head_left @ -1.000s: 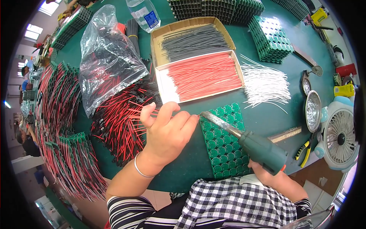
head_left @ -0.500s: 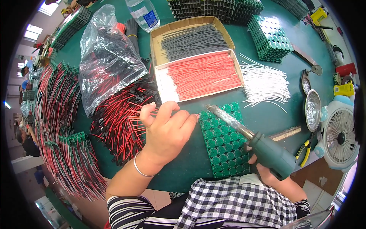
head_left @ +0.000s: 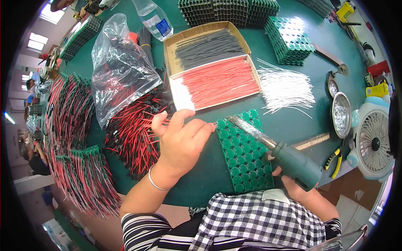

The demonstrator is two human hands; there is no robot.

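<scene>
My left hand [head_left: 181, 142], a bracelet on its wrist, is closed in a pinch at the upper left corner of a green panel of round circuit boards [head_left: 247, 157]. Red wires [head_left: 147, 121] run out from behind its fingers to the left; the pinched ends are too small to make out clearly. In my right hand [head_left: 294, 187] is a soldering iron [head_left: 299, 167] with a thick green handle. Its dull metal tip reaches over the panel's top edge, close to my left fingertips. The handle hides part of my right fingers.
Beyond the panel lie boxes of red wires [head_left: 222, 81] and grey wires [head_left: 209, 48], beside loose white wires [head_left: 287, 90]. Red-black leads [head_left: 134, 138] spill from a plastic bag [head_left: 121, 67] at left. A metal bowl [head_left: 341, 115], pliers [head_left: 334, 163] and fan [head_left: 374, 142] stand right.
The whole view has shifted slightly. Both hands, the soldering iron and the panel keep nearly the same places relative to each other.
</scene>
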